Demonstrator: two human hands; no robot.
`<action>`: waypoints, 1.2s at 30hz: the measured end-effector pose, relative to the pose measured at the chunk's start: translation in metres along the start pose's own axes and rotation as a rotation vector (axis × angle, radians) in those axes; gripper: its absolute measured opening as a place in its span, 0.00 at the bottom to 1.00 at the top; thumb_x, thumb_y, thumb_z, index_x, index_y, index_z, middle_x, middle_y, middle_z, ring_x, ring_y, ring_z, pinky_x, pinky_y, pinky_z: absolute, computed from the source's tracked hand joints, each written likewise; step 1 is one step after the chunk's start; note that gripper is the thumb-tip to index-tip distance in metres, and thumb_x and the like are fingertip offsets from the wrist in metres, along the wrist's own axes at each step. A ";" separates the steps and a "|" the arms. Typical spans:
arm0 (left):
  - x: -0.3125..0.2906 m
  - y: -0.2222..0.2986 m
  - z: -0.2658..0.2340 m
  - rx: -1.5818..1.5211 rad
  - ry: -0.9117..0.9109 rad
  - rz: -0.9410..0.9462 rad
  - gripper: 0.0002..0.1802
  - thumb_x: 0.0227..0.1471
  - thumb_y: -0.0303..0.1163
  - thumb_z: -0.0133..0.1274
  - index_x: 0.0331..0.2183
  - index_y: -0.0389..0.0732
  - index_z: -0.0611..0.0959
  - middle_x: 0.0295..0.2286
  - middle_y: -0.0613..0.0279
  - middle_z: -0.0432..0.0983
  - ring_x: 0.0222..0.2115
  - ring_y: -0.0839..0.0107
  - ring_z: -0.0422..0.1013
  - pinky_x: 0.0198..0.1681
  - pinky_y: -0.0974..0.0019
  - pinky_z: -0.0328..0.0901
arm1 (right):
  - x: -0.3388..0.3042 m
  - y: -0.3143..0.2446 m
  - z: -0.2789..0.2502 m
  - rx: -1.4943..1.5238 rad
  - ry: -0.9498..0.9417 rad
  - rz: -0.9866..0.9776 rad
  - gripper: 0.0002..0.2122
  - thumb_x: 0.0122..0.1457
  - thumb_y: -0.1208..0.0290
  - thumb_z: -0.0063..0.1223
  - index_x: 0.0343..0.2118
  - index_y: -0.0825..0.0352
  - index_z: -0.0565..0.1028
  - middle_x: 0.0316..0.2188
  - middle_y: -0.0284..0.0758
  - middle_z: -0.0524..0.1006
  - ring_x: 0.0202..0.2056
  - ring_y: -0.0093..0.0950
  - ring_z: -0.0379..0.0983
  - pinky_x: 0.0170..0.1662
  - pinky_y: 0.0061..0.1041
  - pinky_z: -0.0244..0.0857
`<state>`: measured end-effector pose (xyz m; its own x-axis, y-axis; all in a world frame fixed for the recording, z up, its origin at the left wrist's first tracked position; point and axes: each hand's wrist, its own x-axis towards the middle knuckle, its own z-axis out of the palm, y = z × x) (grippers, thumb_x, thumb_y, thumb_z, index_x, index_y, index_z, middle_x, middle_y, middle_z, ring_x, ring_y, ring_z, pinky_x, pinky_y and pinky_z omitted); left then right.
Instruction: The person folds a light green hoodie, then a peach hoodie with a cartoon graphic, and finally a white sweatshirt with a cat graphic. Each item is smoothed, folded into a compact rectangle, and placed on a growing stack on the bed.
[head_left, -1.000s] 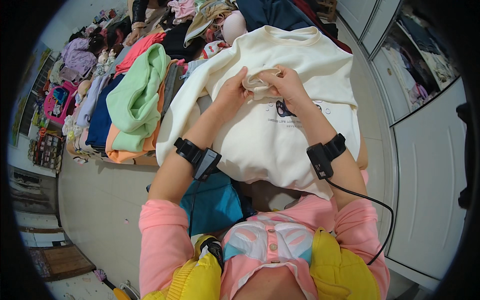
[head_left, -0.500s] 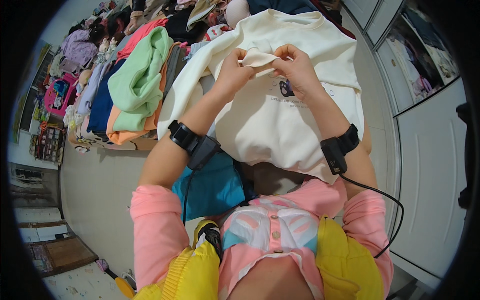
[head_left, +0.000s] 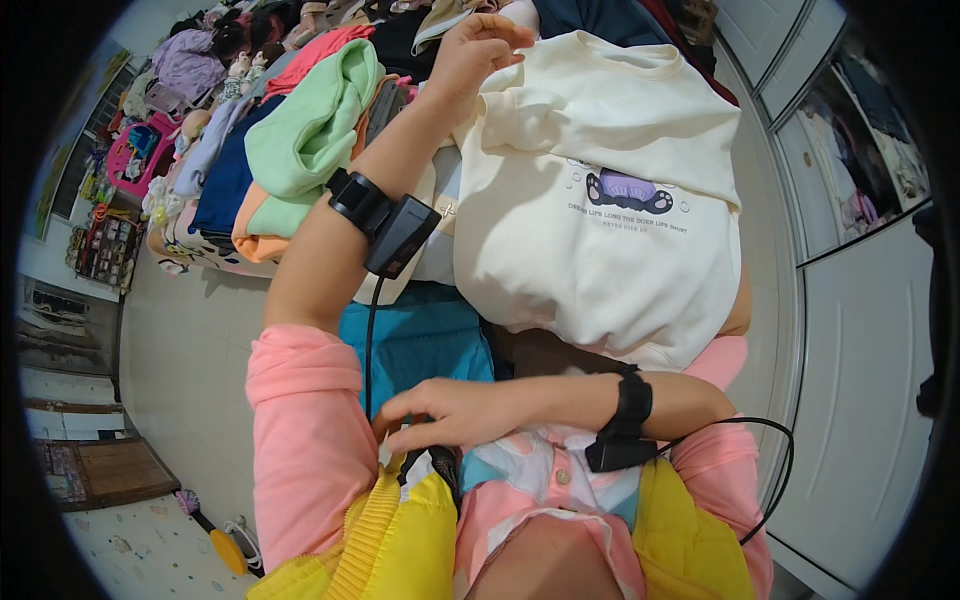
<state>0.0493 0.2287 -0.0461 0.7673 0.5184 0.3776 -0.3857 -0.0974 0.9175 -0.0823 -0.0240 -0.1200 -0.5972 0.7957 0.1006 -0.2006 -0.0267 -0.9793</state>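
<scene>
A cream sweatshirt (head_left: 600,270) with a purple and black printed motif lies spread in front of me, its upper part folded over the chest. My left hand (head_left: 478,58) is raised at its far left shoulder, fingers loosely bent and apart, with nothing visible in them. Across my body, my right hand (head_left: 445,412) reaches to my left side. Its fingers are spread, the tips at my rolled pink sleeve (head_left: 305,400) and beside the yellow vest (head_left: 405,520). Each wrist wears a black strapped device with a cable.
Folded clothes, with a green garment (head_left: 310,130) on top, are stacked at the left. A blue cloth item (head_left: 420,335) sits below the sweatshirt. White cabinet doors (head_left: 870,370) stand on the right. A pink basket (head_left: 140,155) and toys are at the far left.
Both hands have let go of the sweatshirt fabric. My left hand has moved up; my right hand has come back across my body. The sweatshirt's left sleeve no longer stretches out leftward.
</scene>
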 end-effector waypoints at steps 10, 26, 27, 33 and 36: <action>0.001 0.005 -0.016 0.046 -0.018 -0.029 0.09 0.50 0.21 0.49 0.37 0.38 0.76 0.35 0.57 0.80 0.37 0.70 0.77 0.42 0.71 0.71 | 0.025 -0.018 0.018 0.303 0.050 0.122 0.08 0.53 0.73 0.62 0.30 0.74 0.81 0.22 0.31 0.77 0.24 0.17 0.69 0.29 0.19 0.63; 0.039 0.129 -0.075 0.392 -0.205 0.222 0.09 0.45 0.16 0.49 0.32 0.38 0.73 0.25 0.59 0.77 0.26 0.73 0.73 0.31 0.72 0.68 | 0.038 -0.066 -0.001 0.560 0.078 -0.036 0.17 0.69 0.61 0.41 0.25 0.66 0.67 0.18 0.35 0.73 0.20 0.25 0.74 0.31 0.24 0.69; 0.039 0.138 -0.073 0.449 -0.223 0.268 0.09 0.46 0.16 0.48 0.33 0.38 0.74 0.26 0.59 0.77 0.26 0.73 0.73 0.31 0.72 0.68 | 0.036 -0.073 -0.003 0.584 0.103 -0.110 0.17 0.69 0.61 0.41 0.25 0.66 0.68 0.19 0.33 0.71 0.20 0.24 0.71 0.30 0.24 0.68; 0.028 0.160 -0.074 0.516 -0.009 0.357 0.06 0.48 0.21 0.49 0.33 0.38 0.75 0.28 0.59 0.77 0.29 0.73 0.73 0.34 0.72 0.67 | -0.017 -0.125 -0.050 0.838 0.197 -0.274 0.18 0.70 0.59 0.39 0.25 0.65 0.67 0.17 0.26 0.60 0.16 0.16 0.50 0.20 0.18 0.50; 0.027 0.141 -0.077 0.453 0.106 0.362 0.05 0.50 0.23 0.49 0.33 0.37 0.76 0.27 0.60 0.77 0.27 0.74 0.72 0.32 0.73 0.67 | -0.042 -0.116 -0.060 0.740 0.257 -0.120 0.18 0.70 0.60 0.39 0.26 0.67 0.69 0.16 0.26 0.61 0.16 0.16 0.51 0.21 0.19 0.53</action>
<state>-0.0240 0.2938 0.0839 0.5634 0.4644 0.6833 -0.3377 -0.6253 0.7035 0.0126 -0.0185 -0.0214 -0.3590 0.9310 0.0662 -0.7706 -0.2556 -0.5838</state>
